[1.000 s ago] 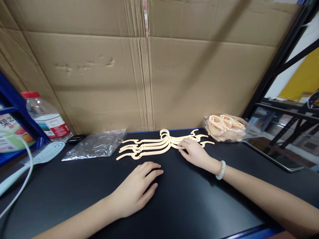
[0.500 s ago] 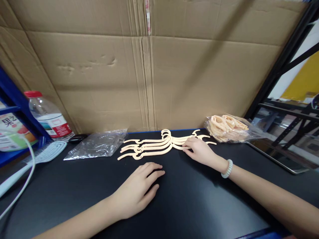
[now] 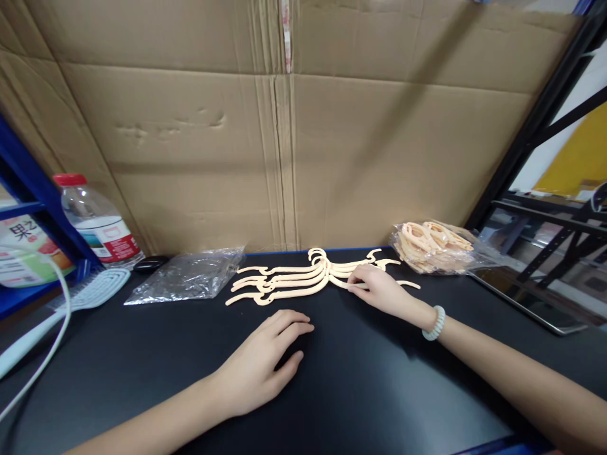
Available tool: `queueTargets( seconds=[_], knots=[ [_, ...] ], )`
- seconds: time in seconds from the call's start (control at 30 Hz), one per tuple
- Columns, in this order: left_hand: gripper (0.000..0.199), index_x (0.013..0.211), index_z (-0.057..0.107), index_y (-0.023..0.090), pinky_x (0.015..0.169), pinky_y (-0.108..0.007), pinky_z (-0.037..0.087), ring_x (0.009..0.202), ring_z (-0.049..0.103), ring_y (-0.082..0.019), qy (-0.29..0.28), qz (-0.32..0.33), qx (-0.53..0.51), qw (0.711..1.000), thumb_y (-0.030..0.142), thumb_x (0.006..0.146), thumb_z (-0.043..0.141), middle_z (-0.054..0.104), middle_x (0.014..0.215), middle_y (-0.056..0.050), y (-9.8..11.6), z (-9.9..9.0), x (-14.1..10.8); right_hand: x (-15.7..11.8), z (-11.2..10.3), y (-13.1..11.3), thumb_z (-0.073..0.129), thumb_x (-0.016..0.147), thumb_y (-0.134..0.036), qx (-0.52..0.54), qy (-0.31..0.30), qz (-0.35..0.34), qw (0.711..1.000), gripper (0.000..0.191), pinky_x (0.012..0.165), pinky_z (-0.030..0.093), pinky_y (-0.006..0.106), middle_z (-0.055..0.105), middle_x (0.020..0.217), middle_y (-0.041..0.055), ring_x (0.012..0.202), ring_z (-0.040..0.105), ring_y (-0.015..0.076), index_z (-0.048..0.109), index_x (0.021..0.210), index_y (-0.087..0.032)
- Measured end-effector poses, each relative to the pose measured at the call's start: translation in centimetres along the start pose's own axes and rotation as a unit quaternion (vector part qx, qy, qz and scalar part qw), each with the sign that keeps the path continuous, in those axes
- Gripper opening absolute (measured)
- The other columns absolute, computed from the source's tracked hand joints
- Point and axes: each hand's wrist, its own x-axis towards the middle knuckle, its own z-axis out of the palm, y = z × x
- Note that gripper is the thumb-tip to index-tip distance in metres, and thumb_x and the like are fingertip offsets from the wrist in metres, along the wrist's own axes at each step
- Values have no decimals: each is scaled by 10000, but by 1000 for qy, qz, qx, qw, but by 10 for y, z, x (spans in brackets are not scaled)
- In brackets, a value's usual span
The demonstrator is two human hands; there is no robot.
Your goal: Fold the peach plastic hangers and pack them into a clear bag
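Note:
Several cream plastic hangers (image 3: 298, 292) lie overlapped on the black tabletop (image 3: 351, 379), their hooks bunched at the back middle. My right hand (image 3: 379, 289), with a pale coiled band at the wrist, pinches the right arm of the nearest hanger between thumb and fingers; that arm's tip shows beyond the hand. My left hand (image 3: 265, 360) rests on the tabletop in front of the hangers, fingers apart and holding nothing.
On the left are an empty clear plastic bag (image 3: 184, 276), a hairbrush (image 3: 95, 291), a white cable (image 3: 57, 335) and a red-capped bottle (image 3: 107, 227). At right, a bag of hangers (image 3: 429, 245) sits near a tablet (image 3: 526, 300). Cardboard (image 3: 199, 139) stands behind.
The right arm of the nearest hanger has shifted slightly towards me and to the right with my right hand. My left hand has stayed still. The view has tilted a little.

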Motion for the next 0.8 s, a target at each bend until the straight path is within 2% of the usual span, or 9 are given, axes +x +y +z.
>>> queueTargets(
  seconds=[0.33,0.53,0.8],
  knots=[
    [381,1237,509,221,1036,-385,433,1180,503,-212,2,8,-14,1000,111,877,454,537,1253,-82,1,0,-1,-9,6,-8,564,851,-164,28,17,21,999,90,734,461,333,629,805,42,799,579,194,598,769,-181],
    [380,1237,499,224,1023,-366,445,1163,508,-203,-3,4,-13,1000,110,877,452,536,1247,-76,2,0,-1,-14,8,-9,558,872,-184,73,56,37,995,75,738,464,323,612,832,34,803,582,188,579,801,-194],
    [410,1275,462,263,1039,-354,439,1197,487,-195,-13,4,-12,1000,110,896,436,529,1271,-55,1,0,-1,-21,7,-10,547,891,-204,104,51,64,991,43,710,453,290,622,849,7,768,583,160,568,854,-211]
  ],
)
